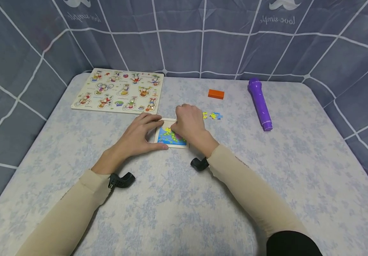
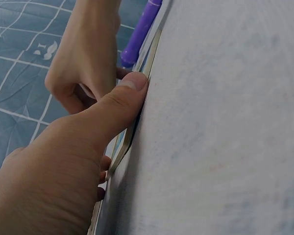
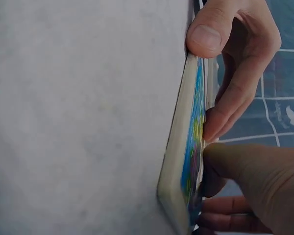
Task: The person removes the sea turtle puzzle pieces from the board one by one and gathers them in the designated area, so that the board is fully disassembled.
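Note:
A small jigsaw puzzle (image 1: 171, 141) lies on the table, its blue and green picture set in a pale wooden frame. My left hand (image 1: 138, 137) grips the frame from the left, thumb along the near edge and fingers at the far corner. Over the picture's right side, my right hand (image 1: 190, 122) is curled, its thumb (image 3: 225, 154) and a finger right at the puzzle's surface. I cannot tell whether a piece sits between them. Loose yellow and blue puzzle pieces (image 1: 216, 116) lie just beyond the right hand, one partly hidden by it.
At the back left is a large wooden board (image 1: 120, 90) with printed figures. An orange block (image 1: 216, 94) lies behind the loose pieces. A purple flashlight-shaped tube (image 1: 260, 105) lies farther right. A grey curtain with white lines (image 1: 184, 49) borders the table's back and sides.

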Available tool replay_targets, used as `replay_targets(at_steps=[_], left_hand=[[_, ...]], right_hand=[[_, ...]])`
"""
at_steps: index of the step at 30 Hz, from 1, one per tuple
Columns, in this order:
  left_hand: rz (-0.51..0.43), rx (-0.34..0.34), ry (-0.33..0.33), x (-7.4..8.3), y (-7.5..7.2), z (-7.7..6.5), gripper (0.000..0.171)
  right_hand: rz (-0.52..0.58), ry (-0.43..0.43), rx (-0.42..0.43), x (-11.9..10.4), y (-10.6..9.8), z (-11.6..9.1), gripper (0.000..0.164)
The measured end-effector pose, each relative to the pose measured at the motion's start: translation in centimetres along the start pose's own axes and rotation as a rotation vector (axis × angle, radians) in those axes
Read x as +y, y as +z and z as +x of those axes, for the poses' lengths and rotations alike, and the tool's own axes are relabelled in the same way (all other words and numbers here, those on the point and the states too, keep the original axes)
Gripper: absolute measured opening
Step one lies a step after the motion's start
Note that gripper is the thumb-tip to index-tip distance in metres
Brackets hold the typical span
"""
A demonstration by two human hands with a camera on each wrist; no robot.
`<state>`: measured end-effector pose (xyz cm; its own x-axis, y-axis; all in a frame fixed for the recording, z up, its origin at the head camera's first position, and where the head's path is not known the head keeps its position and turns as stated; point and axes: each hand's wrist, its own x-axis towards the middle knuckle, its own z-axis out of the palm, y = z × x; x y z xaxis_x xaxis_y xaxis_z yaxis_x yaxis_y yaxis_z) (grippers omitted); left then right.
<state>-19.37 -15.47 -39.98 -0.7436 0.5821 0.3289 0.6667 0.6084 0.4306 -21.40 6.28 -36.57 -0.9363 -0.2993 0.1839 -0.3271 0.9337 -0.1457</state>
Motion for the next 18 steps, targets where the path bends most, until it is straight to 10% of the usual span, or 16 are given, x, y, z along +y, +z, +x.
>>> replay_targets(at_steps=[18], left_hand=[[0.0,0.005,0.0,0.1,-0.2,0.0,0.087]], right_hand=[[0.369,-0.158,-0.1,3.7,-0.6,-2.4,0.011]])
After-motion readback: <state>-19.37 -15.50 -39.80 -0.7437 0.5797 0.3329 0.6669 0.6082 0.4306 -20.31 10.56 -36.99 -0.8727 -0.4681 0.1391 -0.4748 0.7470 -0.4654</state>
